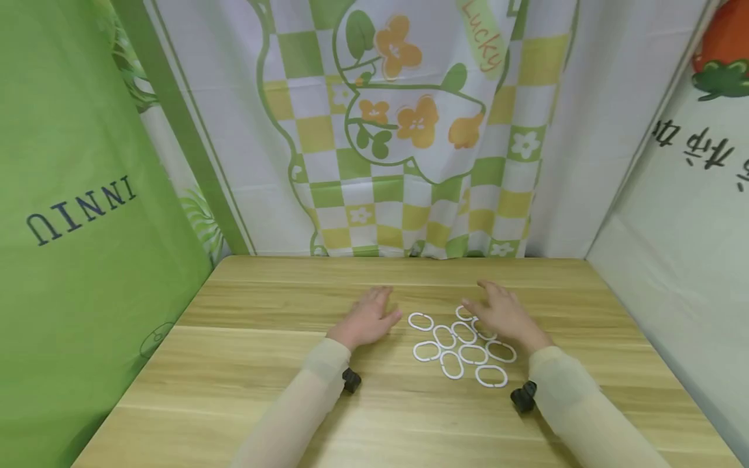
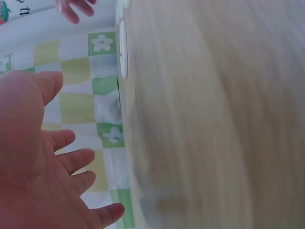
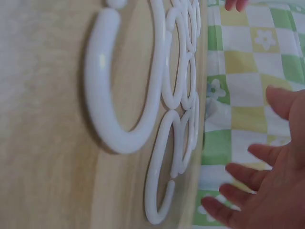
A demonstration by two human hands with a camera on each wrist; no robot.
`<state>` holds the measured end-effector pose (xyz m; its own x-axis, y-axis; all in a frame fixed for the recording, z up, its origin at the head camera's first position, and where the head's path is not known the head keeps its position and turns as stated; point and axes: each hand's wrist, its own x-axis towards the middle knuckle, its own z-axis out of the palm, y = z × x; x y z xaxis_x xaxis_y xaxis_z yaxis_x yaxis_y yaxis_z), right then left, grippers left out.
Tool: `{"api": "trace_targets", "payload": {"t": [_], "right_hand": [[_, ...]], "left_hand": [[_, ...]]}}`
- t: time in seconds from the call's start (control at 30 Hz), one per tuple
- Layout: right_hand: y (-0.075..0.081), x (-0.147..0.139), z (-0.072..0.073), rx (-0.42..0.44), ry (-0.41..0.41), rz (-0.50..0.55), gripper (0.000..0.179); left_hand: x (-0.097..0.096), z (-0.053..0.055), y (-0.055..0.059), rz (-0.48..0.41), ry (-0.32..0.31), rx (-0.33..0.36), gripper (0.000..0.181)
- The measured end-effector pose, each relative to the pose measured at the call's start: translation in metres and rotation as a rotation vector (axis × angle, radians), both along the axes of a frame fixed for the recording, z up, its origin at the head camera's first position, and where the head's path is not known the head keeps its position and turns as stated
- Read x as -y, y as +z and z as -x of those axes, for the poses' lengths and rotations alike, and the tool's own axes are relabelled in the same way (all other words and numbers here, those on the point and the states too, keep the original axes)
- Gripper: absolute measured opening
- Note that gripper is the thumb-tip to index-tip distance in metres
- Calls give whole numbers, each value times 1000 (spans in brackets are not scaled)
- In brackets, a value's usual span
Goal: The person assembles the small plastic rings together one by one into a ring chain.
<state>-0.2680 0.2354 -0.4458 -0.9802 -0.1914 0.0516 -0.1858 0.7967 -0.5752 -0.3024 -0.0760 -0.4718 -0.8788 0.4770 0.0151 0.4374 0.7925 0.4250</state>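
Several white oval curtain rings (image 1: 491,386), each with a small gap in its loop, lie flat in a loose cluster on the wooden table. My left hand (image 1: 368,318) is held just left of them, thumb pointing toward the leftmost ring (image 1: 409,322). Its fingers are spread and hold nothing, as the left wrist view shows. Over the right side of the cluster hovers my right hand (image 1: 506,316), partly covering the far rings. In the right wrist view its fingers are spread with nothing between them, and a large ring (image 3: 97,76) fills the foreground.
The wooden table (image 1: 234,364) ends at a checked, flower-printed curtain (image 1: 357,195) behind. Green fabric (image 1: 76,312) hangs along the left side, white printed fabric (image 1: 673,260) along the right. Small black devices (image 1: 351,380) sit at both wrists.
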Motion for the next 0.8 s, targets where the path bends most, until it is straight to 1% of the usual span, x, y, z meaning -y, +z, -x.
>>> {"api": "trace_targets", "payload": {"t": [0.1, 0.17, 0.27, 0.37, 0.47, 0.57, 0.67, 0.8], "right_hand": [[-2, -2, 9, 46, 24, 63, 78], [-3, -3, 14, 66, 42, 89, 74], [-5, -4, 22, 84, 57, 100, 70], [-6, -4, 28, 90, 75, 91, 65], [-8, -3, 33, 94, 90, 80, 56], [-10, -2, 37, 99, 106, 63, 44], [-13, -2, 40, 108, 107, 47, 32], [-16, 0, 41, 126, 86, 13, 20]], "left_hand": [[-3, 2, -3, -32, -7, 26, 68], [-7, 4, -4, -54, -22, 28, 64], [-15, 8, -6, -71, -50, 33, 57], [-24, 12, -8, -96, -69, 66, 50], [-31, 16, -10, -138, -47, 112, 42], [-37, 20, -11, -144, -4, 122, 33], [-44, 24, -11, -97, 34, 109, 23], [-50, 23, -6, -28, 64, 100, 18]]}}
